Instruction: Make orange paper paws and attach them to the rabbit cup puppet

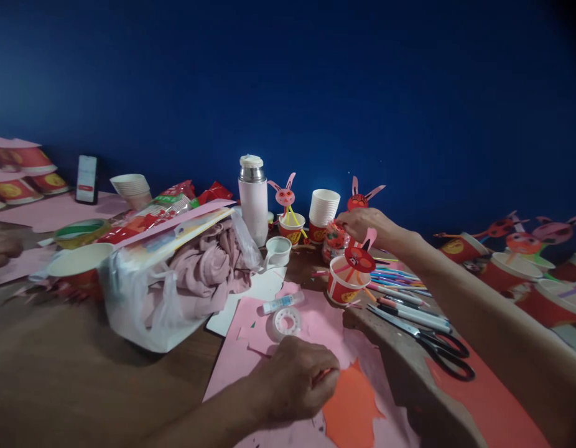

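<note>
My left hand [300, 376] rests curled on a pink paper sheet [232, 376], beside a piece of orange paper [353, 407]. A bit of orange shows between its fingers; I cannot make out whether they hold it. My right hand [369, 224] reaches to the back, fingers bent down together at the top of a small clear jar [333, 246] of red bits. What the fingertips hold, if anything, is hidden. In front of that arm stands a paper cup [344, 287] with a red long-eared paper head. A tape roll [287, 321] and a glue stick [283, 302] lie near my left hand.
Black-handled scissors [432, 342] and several pens [413, 314] lie under my right arm. A white thermos [253, 202] and stacked cups [324, 208] stand by the blue wall. A plastic bag [143, 311] sits left. Another person's hand [5, 246] shows at the left edge.
</note>
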